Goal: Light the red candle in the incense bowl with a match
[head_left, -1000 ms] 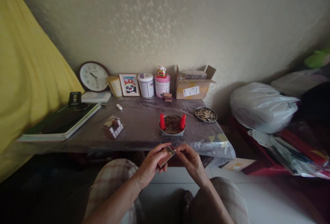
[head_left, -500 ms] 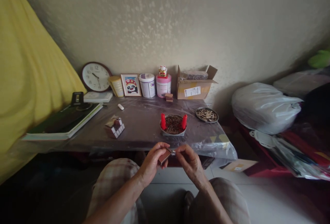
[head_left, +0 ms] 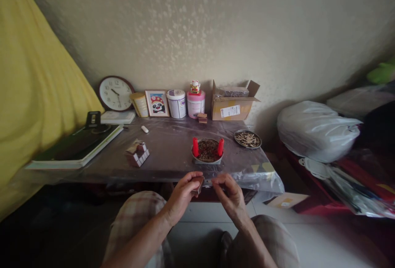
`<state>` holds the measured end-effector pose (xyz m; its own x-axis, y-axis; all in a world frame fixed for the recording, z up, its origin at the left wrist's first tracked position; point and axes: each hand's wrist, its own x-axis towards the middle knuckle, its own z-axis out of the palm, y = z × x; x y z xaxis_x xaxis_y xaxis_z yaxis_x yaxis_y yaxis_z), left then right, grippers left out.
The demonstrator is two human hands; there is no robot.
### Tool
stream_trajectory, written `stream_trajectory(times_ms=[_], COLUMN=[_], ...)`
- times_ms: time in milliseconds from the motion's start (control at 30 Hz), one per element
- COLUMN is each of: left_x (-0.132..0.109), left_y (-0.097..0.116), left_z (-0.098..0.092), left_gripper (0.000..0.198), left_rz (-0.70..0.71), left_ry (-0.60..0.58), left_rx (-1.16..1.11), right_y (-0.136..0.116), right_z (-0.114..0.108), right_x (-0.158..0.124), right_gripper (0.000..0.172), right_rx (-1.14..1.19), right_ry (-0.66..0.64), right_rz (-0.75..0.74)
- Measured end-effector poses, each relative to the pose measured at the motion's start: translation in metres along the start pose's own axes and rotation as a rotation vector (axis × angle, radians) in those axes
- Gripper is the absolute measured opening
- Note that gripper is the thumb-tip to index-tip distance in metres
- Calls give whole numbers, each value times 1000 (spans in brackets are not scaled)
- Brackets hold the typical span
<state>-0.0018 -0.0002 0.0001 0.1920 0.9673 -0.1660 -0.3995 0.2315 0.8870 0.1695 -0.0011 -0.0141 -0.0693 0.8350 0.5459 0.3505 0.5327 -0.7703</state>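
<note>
Head view: both hands stand close together but apart, in front of the table (head_left: 169, 146).
Left hand (head_left: 184, 189): thumb on top, fingers curled, gripping a small brown box (head_left: 199, 185).
Box's place: tilted in that grasp, nearer than the round dish (head_left: 208, 162).
Right hand (head_left: 230, 194): angled inward, thumb and forefinger drawn near each other, pointing toward the box; blur at the tips, so cannot tell whether anything is pinched.
Dish: two red candles (head_left: 195, 147) upright inside.
</note>
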Motion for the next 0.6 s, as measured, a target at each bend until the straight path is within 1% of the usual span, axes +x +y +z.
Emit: stream_trajectory(times_ms=[100,300,433,600], left_x=[0,3,2,0], left_y=[-2,-6,-6,-5], left_z=[0,-2,-1,0], left_gripper=[22,31,33,36], left_rz=[13,26,33,47], left_ry=[15,18,-20,-87], left_rx=[42,101,95,22], right_y=[-1,-6,-8,-2], right_z=[0,-1,-3,-4], right_x=[0,0,1,2], right_gripper=[10,12,11,10], right_rx=[-40,-101,-103,-79], right_ry=[-6,-14,-13,-16], right_rz=[-47,-132,-130,-115])
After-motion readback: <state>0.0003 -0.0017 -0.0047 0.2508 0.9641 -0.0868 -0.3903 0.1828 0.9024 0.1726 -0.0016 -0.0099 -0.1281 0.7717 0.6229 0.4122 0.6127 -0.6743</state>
